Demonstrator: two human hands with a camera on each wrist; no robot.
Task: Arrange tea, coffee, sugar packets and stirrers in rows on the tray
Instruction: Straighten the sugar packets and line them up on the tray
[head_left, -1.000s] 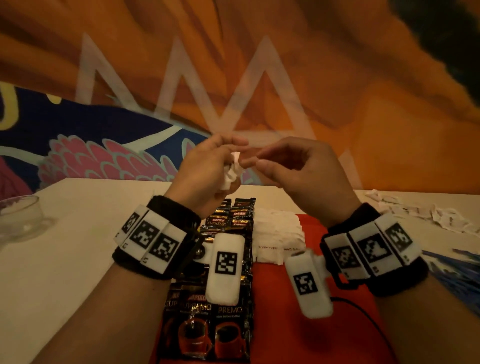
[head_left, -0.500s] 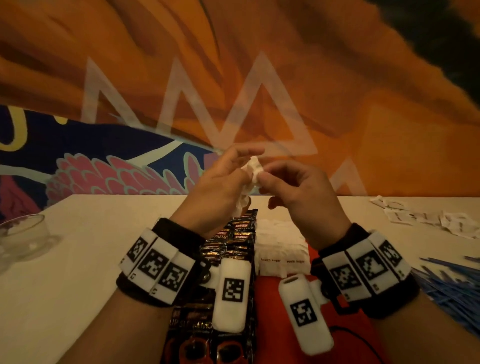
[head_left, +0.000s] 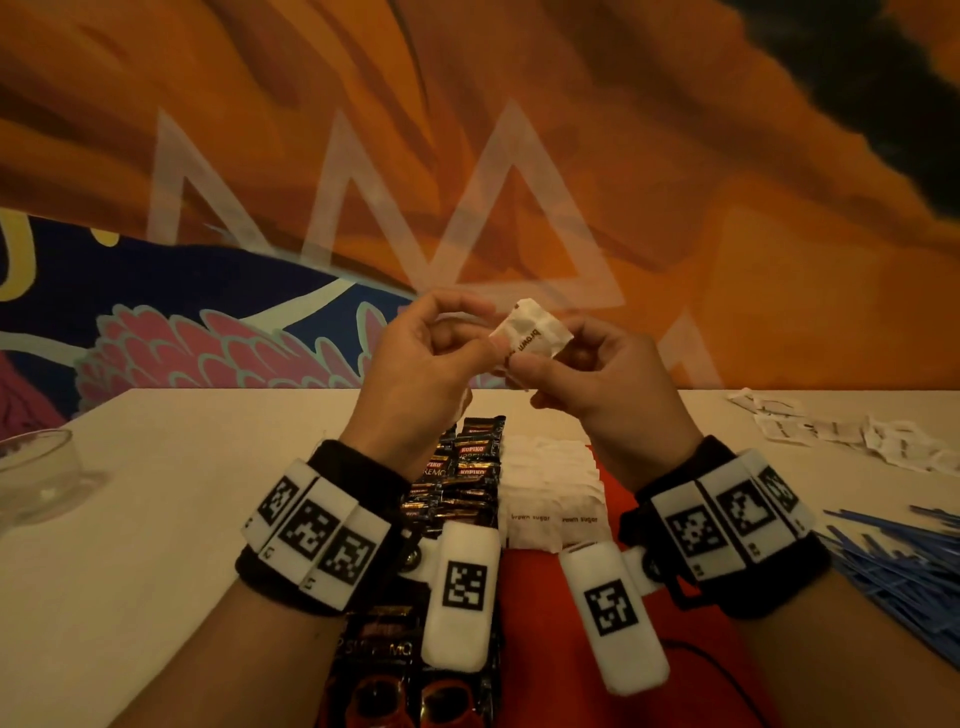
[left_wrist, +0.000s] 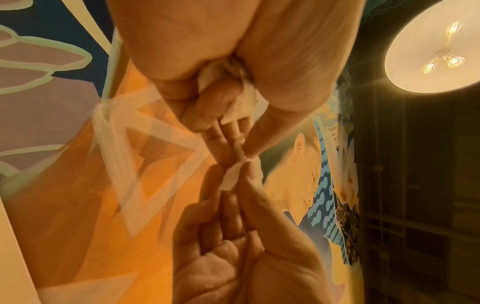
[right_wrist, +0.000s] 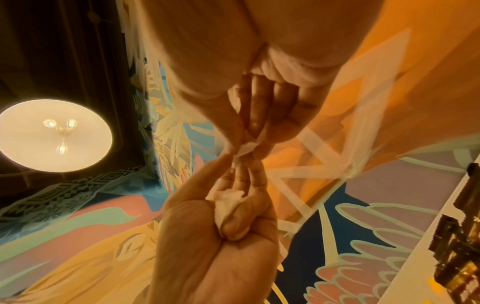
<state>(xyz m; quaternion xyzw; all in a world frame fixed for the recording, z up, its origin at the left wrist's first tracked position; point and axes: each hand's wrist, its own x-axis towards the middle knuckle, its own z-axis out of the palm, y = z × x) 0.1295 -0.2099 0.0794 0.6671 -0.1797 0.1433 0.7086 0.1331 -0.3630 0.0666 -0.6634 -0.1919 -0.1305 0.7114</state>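
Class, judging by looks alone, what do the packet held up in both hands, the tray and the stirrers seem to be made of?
Packet: matte white paper, it seems; it creases and carries printed "brown".
Tray: red with a dull finish; plastic or cloth, the look leaves it open.
Stirrers: thin blue sticks, probably plastic, given the uniform colour.

Bare red tray (head_left: 561, 613) lies right of the sugar packets (head_left: 553, 499); blue stirrers (head_left: 893, 566) crowd the table's right edge.
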